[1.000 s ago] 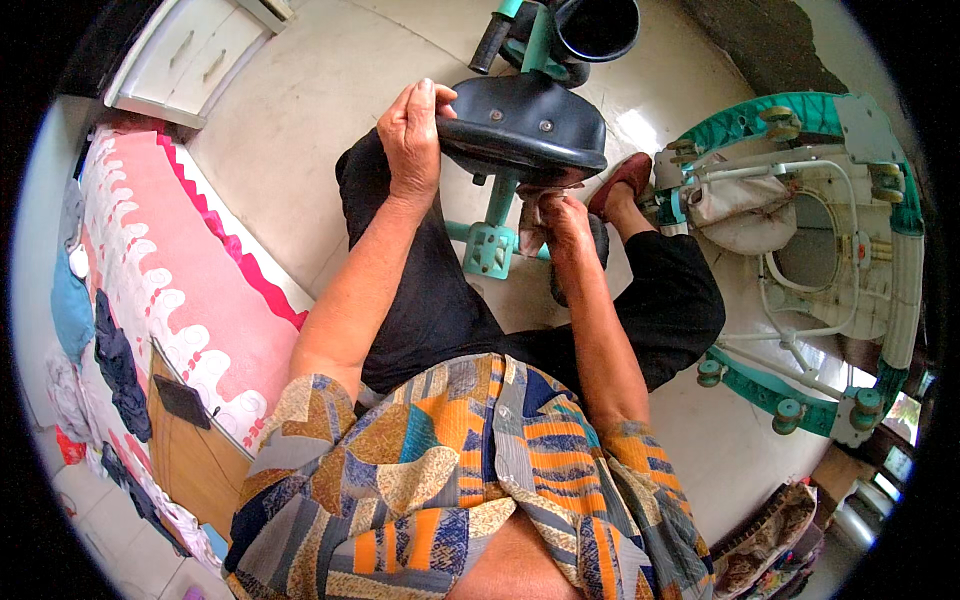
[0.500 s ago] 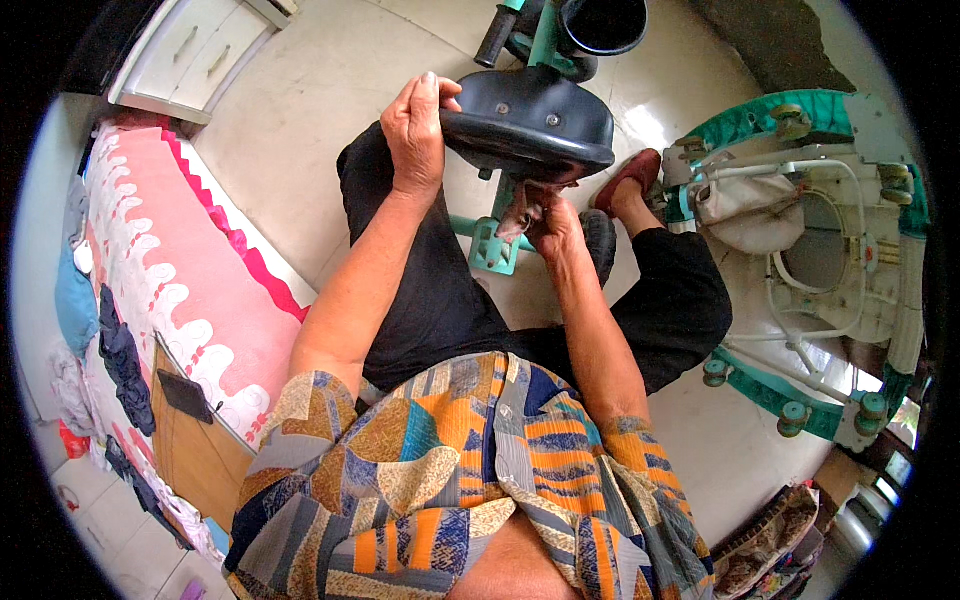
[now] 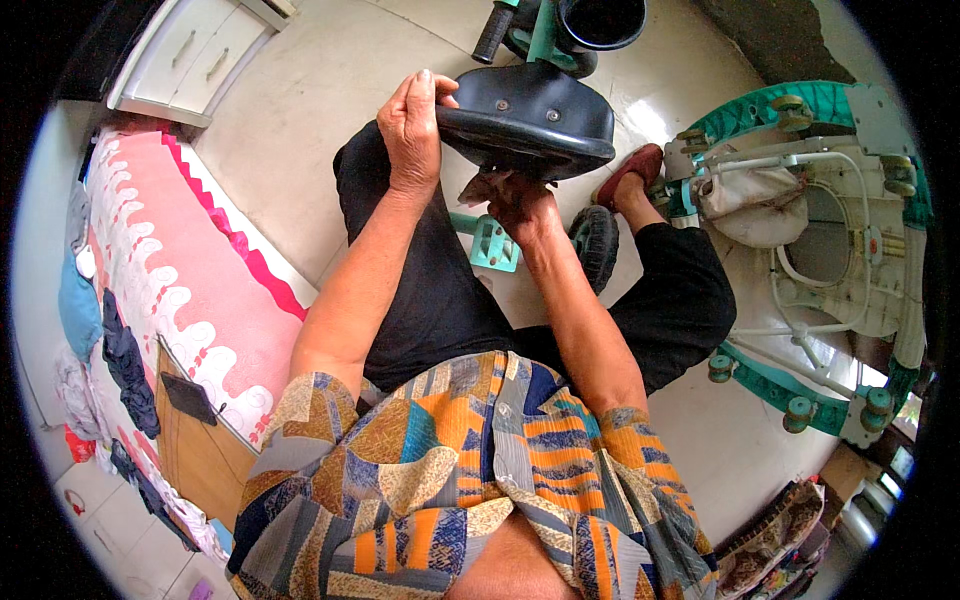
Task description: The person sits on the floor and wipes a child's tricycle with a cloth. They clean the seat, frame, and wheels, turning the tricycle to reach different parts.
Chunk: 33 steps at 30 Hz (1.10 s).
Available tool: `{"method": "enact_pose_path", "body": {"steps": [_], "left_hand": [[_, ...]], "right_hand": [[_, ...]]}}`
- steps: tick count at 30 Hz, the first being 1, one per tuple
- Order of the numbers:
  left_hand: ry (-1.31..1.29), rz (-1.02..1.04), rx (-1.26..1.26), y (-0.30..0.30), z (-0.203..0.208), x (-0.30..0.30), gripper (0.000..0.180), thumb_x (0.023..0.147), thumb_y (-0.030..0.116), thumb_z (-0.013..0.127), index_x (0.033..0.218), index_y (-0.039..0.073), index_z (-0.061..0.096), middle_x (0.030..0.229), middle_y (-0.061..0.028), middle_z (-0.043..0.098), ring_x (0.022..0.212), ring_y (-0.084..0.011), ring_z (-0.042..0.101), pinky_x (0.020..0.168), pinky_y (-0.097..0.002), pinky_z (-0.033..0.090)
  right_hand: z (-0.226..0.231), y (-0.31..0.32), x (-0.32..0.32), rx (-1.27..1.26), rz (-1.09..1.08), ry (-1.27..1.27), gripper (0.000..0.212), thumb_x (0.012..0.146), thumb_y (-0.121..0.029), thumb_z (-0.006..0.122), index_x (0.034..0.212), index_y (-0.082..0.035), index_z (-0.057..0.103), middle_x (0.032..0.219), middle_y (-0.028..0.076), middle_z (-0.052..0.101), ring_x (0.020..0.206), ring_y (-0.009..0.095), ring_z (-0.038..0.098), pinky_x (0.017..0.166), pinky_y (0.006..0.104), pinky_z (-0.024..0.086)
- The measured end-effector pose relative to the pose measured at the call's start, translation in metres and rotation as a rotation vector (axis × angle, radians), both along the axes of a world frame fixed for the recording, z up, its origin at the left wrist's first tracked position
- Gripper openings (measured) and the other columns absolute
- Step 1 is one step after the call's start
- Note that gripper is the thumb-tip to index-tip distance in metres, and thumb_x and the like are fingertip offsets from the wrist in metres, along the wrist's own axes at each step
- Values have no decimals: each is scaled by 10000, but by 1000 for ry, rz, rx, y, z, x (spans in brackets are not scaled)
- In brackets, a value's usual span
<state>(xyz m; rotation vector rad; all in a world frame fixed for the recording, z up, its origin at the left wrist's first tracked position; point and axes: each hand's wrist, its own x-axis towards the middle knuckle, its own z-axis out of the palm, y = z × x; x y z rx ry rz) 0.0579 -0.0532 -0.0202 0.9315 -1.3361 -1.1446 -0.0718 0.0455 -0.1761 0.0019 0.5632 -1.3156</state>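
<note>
A child's tricycle with a green frame (image 3: 541,35) stands between my legs. Its black moulded seat (image 3: 530,112) faces me, tilted. My left hand (image 3: 411,130) is closed round the left edge of that seat, thumb on top. Under the seat, my right hand (image 3: 530,208) grips a crumpled greyish-brown rag (image 3: 487,188) against the seat's underside; its fingers are partly hidden. Below the hands shows a green bracket (image 3: 494,243) of the frame. To the right of my right hand is a black wheel (image 3: 594,248).
A green and white baby walker (image 3: 840,215) lies on its side at the right, castors outward. On the left is a bed with a pink and white cover (image 3: 190,250); a white drawer cabinet (image 3: 195,55) stands beyond it. My right foot wears a dark red shoe (image 3: 632,172).
My right hand has moved left and slightly up beneath the seat, carrying the rag along. More of the black wheel shows now. My left hand stays on the seat edge.
</note>
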Motion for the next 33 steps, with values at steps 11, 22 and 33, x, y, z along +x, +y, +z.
{"method": "enact_pose_path", "body": {"steps": [11, 22, 33], "left_hand": [[-17, -41, -1, 0, 2, 2, 392, 1013, 271, 430, 831, 6, 654, 724, -40, 604, 695, -115, 559, 672, -274, 452], [3, -30, 13, -1, 2, 1, 397, 1015, 270, 420, 832, 4, 652, 731, -41, 609, 687, -117, 558, 671, -268, 443], [-4, -46, 33, 0, 2, 2, 391, 1012, 252, 422, 829, -8, 650, 734, -44, 611, 705, -118, 561, 695, -271, 447]], "right_hand": [[129, 24, 13, 322, -218, 356, 186, 922, -139, 520, 995, -14, 637, 806, 87, 673, 615, 195, 613, 545, 289, 448], [109, 19, 21, 258, -208, 379, 255, 930, -127, 503, 1101, 26, 614, 897, 139, 670, 756, 239, 664, 629, 382, 547], [120, 32, -10, 159, -123, 395, 281, 889, -99, 534, 1124, 33, 613, 966, 141, 692, 824, 204, 680, 736, 312, 563]]}}
